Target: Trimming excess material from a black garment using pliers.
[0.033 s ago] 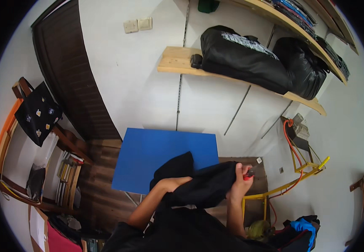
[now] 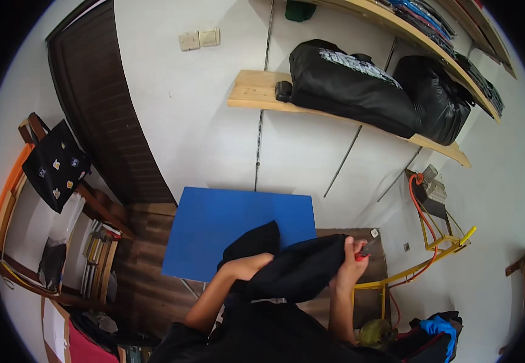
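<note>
A black cloth garment is stretched between my two hands, in front of my body and over the near edge of a blue table. One peaked fold of it stands up over the tabletop. My left hand grips the cloth at its left part, with the fingertips hidden in the fabric. At the right end, my right hand is closed, its thumb pressed along the cloth's edge. In those same fingers is a small red-handled tool with a greyish tip, too small to make out fully.
Black bags lie on a wooden wall shelf above the table. A yellow metal frame with an orange hose stands at the right. A shelf unit with books and a hanging black tote bag is at the left, near a dark door.
My right hand and the cloth's right end have shifted slightly right. The small tool's greyish tip shows more plainly, pointing up and right. The whole view has dropped a little.
</note>
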{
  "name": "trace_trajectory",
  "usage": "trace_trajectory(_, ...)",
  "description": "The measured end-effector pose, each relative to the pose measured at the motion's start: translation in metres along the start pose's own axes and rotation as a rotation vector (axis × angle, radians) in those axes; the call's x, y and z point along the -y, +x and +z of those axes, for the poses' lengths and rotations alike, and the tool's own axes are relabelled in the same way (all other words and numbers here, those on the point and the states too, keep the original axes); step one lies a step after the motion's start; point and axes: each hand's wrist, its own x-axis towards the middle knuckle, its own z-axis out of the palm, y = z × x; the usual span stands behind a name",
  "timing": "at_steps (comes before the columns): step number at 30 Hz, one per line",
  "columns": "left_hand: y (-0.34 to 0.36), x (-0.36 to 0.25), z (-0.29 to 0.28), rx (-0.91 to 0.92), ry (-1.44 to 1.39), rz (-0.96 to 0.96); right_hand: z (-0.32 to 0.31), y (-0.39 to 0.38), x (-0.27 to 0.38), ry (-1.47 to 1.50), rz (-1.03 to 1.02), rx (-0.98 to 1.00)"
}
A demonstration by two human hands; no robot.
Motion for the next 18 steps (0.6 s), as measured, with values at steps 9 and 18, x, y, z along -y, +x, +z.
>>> trace_trajectory(9, -0.126, -0.096, -0.045, -1.329, -0.180, 0.726, -0.014, 0.029, 0.011, 0.264, 0.125, -0.005)
trace_trajectory(18, -0.067, -0.057, -0.014, -1.564, 0.083, 0.496, 0.007, 0.004, 0.013, 0.046, 0.303, 0.147)
